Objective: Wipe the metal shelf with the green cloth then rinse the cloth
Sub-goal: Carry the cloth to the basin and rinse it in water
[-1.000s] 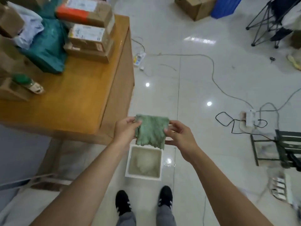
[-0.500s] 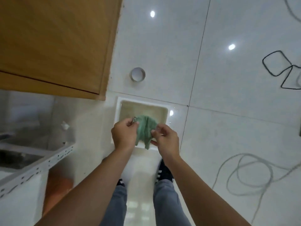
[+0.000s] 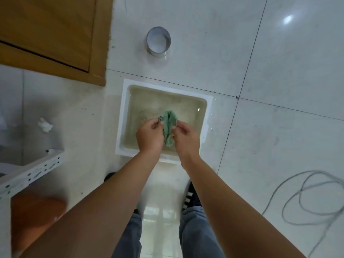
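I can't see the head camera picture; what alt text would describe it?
Seen from above, a person's left hand and right hand hold a bunched green cloth over a white rectangular tub of murky water on a pale tiled floor. A wooden table is at upper left, a white perforated metal shelf at lower left, and a grey cable coils at right.

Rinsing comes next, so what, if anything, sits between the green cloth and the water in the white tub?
Nothing visible. Both hands, left hand and right hand, hold the green cloth directly over the white tub of murky water, with no object between.
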Motion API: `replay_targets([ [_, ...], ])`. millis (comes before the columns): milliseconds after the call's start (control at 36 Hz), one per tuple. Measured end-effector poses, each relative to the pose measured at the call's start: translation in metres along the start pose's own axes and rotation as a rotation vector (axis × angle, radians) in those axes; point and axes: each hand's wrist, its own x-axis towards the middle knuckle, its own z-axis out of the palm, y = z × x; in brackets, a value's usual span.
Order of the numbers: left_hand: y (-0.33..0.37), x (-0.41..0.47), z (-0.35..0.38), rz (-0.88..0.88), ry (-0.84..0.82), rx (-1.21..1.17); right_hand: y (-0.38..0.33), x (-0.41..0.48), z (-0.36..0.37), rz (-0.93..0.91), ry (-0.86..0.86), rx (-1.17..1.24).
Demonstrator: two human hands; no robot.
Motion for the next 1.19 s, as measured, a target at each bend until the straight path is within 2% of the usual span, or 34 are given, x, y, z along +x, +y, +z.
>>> replay_targets([
  [306, -0.011, 0.015, 0.025, -0.040, -0.183, -0.103, 0.010, 0.018, 0.014, 0.047, -0.200, 0.050],
  [528, -0.012, 0.018, 0.033, -0.080, -0.237, -0.085, 0.013, 0.026, 0.014, 0.151, -0.253, 0.149],
  [667, -0.012, 0.022, 0.032, -0.065, -0.245, -0.102, 0.013, 0.028, 0.017, 0.153, -0.263, 0.101],
  [722, -0.011, 0.022, 0.030, -0.044, -0.203, -0.086, 0.012, 0.027, 0.017, 0.107, -0.230, 0.074],
  [806, -0.009, 0.017, 0.021, 0.003, -0.014, 0.068, 0.011, 0.023, 0.012, 0.039, -0.021, 0.026],
  [861, -0.011, 0.009, 0.015, 0.043, 0.051, 0.142, 0.013, 0.017, 0.010, -0.002, 0.073, -0.005],
  [1028, -0.026, -0.001, 0.012, 0.009, -0.060, 0.028, 0.019, 0.003, 0.007, -0.056, 0.037, -0.069],
  [1194, -0.021, -0.003, 0.007, -0.048, -0.088, 0.043, 0.016, -0.007, 0.001, -0.024, -0.016, -0.085],
])
